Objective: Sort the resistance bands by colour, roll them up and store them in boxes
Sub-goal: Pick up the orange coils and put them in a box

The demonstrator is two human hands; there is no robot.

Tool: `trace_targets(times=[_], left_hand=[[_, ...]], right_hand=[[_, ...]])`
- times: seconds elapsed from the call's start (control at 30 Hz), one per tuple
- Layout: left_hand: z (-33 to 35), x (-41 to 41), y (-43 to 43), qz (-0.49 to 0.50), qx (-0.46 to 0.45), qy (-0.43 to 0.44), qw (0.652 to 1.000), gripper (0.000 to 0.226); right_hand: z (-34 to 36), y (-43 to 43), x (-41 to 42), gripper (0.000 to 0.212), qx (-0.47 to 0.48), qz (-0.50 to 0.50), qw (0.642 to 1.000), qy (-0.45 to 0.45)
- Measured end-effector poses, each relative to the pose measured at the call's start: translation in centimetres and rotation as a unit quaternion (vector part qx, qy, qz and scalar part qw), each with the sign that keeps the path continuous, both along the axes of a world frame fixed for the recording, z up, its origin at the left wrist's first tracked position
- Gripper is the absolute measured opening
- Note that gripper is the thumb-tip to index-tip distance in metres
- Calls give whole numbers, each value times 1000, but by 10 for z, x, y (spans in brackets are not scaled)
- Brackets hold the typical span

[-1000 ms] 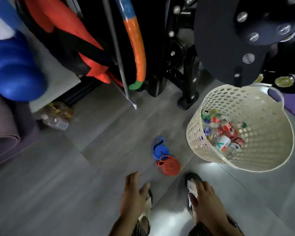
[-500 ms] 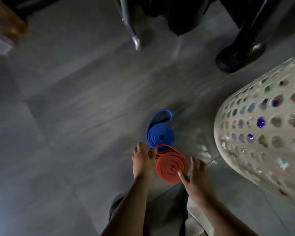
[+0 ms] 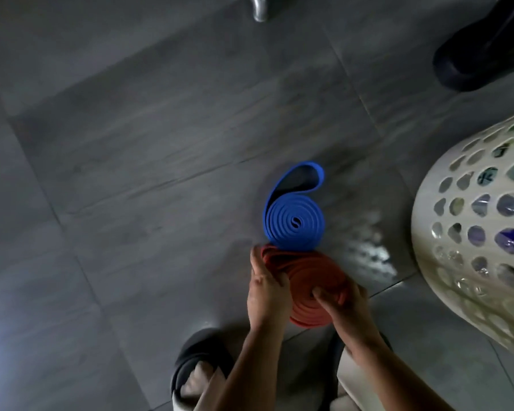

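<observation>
On the grey floor (image 3: 131, 143), my left grip (image 3: 267, 289) and right grip (image 3: 347, 307) clasp a red band roll (image 3: 312, 277) touching a blue roll (image 3: 294, 223). The white basket (image 3: 445, 262) holds blurred items.

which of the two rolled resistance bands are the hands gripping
The orange-red rolled rubber band, gripped by the left hand and right hand; the blue rolled band beyond it is not held.

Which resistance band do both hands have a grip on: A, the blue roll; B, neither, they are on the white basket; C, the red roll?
C: the left hand and the right hand both curl round the red roll, with the right thumb pressed at its centre. The blue roll lies just beyond it.
</observation>
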State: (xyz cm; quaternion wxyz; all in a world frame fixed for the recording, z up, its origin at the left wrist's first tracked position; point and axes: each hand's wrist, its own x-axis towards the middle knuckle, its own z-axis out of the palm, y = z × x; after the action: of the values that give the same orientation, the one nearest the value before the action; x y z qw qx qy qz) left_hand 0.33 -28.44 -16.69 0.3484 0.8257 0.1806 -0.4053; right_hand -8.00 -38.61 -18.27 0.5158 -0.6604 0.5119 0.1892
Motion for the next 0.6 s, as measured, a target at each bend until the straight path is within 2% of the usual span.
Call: trace_targets(times=[0.07, 0.13, 0.2, 0.27, 0.43, 0.53, 0.57, 0.6], left_hand=[[-4, 9, 5, -85, 28, -39, 995, 69], [-9, 13, 7, -118, 25, -23, 992, 61], [-9, 12, 5, -72, -2, 34, 997, 45], [-4, 6, 2, 11, -24, 71, 997, 28], [-1, -14, 4, 80, -30, 25, 996, 12], [4, -26, 10, 133, -41, 27, 990, 8], [13, -26, 13, 143, -40, 36, 988, 8], [20, -27, 18, 149, -37, 39, 987, 7]], right_hand=[[-2, 0, -2, 62, -2, -1, 1000, -9], [-3, 2, -3, 62, -4, -15, 1000, -10], [-8, 6, -3, 63, 4, -50, 999, -10], [-8, 11, -3, 75, 16, -85, 996, -13], [-9, 11, -8, 80, 11, -67, 996, -59], [0, 12, -11, 87, 33, -55, 993, -98], [6, 14, -12, 82, 36, -46, 993, -103], [15, 17, -15, 68, 29, -40, 993, -103]])
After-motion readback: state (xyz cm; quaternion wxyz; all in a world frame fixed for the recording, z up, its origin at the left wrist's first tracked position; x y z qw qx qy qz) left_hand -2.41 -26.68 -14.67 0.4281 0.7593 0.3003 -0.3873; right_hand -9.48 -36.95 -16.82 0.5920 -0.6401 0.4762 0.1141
